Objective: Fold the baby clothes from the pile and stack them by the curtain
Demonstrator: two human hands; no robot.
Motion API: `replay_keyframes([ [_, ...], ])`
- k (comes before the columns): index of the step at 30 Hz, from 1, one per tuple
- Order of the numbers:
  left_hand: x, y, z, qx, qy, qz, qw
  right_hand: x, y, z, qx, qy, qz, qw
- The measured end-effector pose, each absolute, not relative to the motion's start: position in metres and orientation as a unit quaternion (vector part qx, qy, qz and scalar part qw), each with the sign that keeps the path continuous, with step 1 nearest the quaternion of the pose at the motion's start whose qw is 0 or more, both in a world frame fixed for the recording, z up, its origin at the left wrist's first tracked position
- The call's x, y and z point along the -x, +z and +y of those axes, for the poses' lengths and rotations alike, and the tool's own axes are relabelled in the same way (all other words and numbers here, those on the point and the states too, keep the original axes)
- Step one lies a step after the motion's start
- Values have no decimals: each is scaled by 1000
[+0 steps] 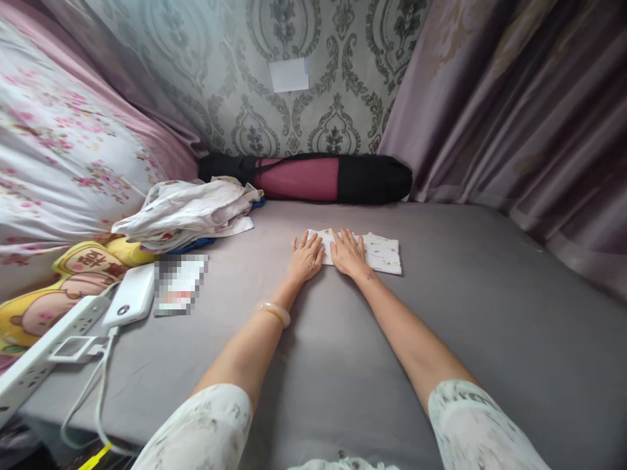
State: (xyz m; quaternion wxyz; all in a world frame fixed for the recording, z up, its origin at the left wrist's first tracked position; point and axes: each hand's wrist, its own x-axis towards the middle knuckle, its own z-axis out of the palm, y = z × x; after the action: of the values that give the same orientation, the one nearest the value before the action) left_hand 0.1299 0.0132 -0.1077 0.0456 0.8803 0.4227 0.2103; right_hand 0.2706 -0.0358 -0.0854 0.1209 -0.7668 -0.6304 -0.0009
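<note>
A small folded white cloth garment (pixel 385 253) with a scattered print lies flat on the grey sheet (pixel 337 365). My left hand (pixel 307 256) rests palm down at its left end, fingers spread and pointing away from me. Beside it, my right hand (pixel 349 253) presses flat on the left-middle part of the garment, its fingers also stretched out. The garment's right end shows past my right hand; parts of it under both hands are hidden.
A heap of crumpled clothes (pixel 191 212) lies at the back left. Nearer are a white power bank (pixel 130 295), a power strip (pixel 53 349) with cables, and a yellow cushion (pixel 44 310). A black and maroon long bag (pixel 298 178) lies along the wall; curtains (pixel 470 111) hang at right.
</note>
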Motion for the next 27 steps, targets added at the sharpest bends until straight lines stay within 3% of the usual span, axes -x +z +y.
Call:
replay_keyframes([
  [9, -129, -107, 12, -887, 214, 404, 68, -278, -100, -45, 774, -9, -620, 128],
  [15, -129, -110, 13, -886, 214, 408, 60, -290, -90, -47, 776, 47, -616, 130],
  [27, -129, -110, 14, -891, 196, 406, 56, -317, -100, -66, 805, 5, -581, 119],
])
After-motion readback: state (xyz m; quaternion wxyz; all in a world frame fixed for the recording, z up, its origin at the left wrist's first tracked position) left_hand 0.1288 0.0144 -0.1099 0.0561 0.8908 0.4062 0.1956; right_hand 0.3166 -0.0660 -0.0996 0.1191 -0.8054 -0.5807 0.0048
